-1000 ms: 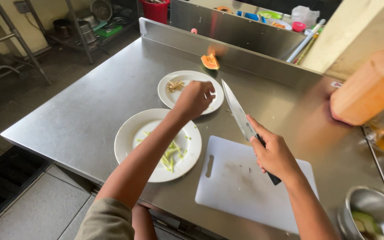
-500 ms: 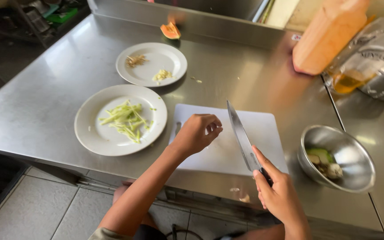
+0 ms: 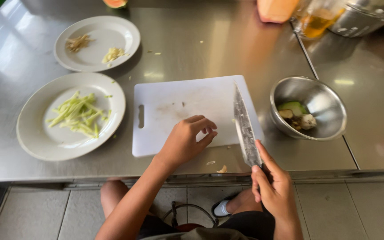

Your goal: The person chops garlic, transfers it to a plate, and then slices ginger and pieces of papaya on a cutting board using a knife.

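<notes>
Now left hand (image 3: 186,141) half curled and holding nothing over the near edge of the white cutting board (image 3: 192,111), right hand (image 3: 275,192) closed around the knife (image 3: 245,126), blade laid flat along the board's right edge, probably for safety.

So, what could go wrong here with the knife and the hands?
The knife blade lies close to the left hand on the cutting board; a slip might cut the fingers. The right hand holds it past the counter edge, so a drop could reach the feet.
</notes>
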